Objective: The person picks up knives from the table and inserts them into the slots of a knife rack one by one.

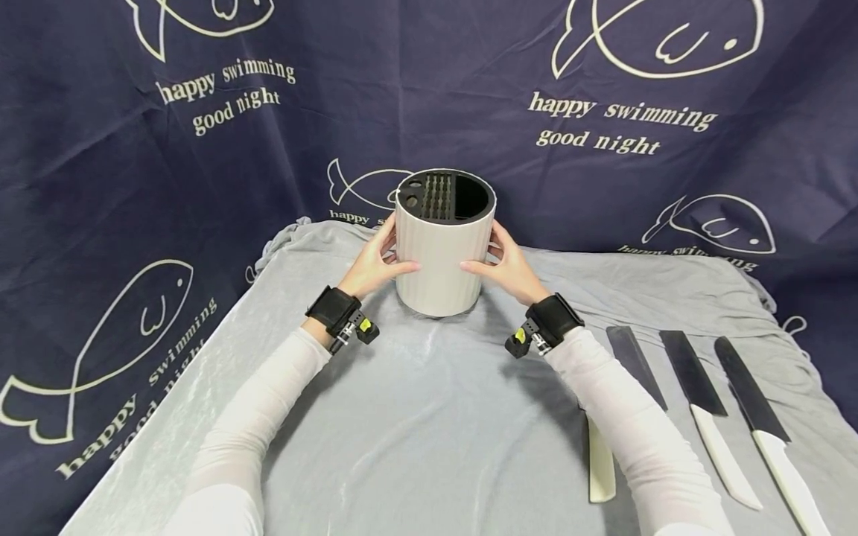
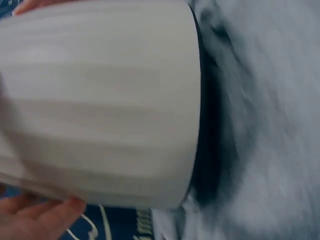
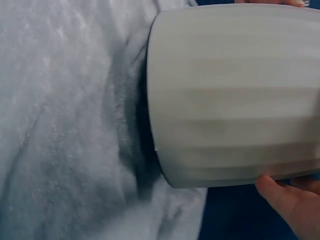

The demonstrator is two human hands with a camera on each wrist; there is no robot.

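Observation:
A white, ribbed, round knife holder (image 1: 439, 264) stands upright near the far edge of the cloth-covered table. Its black top has narrow slots, two round holes and one wide opening. My left hand (image 1: 374, 262) grips its left side, thumb across the front and fingers behind. On the opposite side my right hand (image 1: 507, 268) holds it the same way. The ribbed wall of the holder (image 2: 110, 100) fills much of the left wrist view, with fingertips at its edge. In the right wrist view its base (image 3: 165, 100) is close over the grey cloth.
Three knives with black blades and pale handles lie at the right: a broad one (image 1: 633, 365) partly under my right forearm, a middle one (image 1: 693, 372) and an outer one (image 1: 751, 387). A dark blue fish-print curtain (image 1: 456, 89) hangs behind the grey tablecloth (image 1: 429, 424).

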